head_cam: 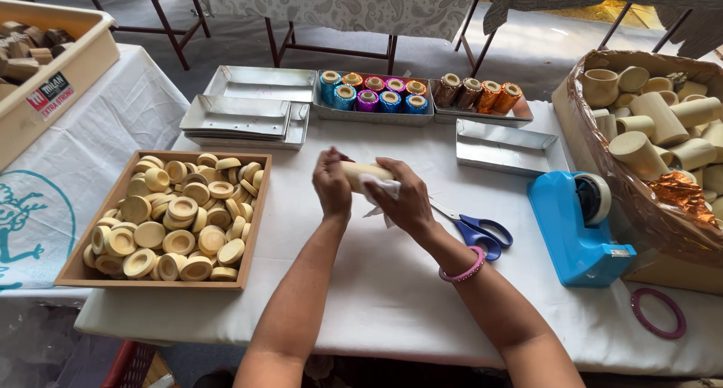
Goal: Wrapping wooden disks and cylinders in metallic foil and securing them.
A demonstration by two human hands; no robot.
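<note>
At the centre of the frame my left hand [332, 186] grips one end of a pale wooden tube [360, 173], and my right hand [403, 194] wraps the other end, pressing a white scrap [378, 185] against it above the table [392, 283]. Scissors [473, 228] lie just right; a tray [90, 271] of wooden discs [177, 222] sits left.
</note>
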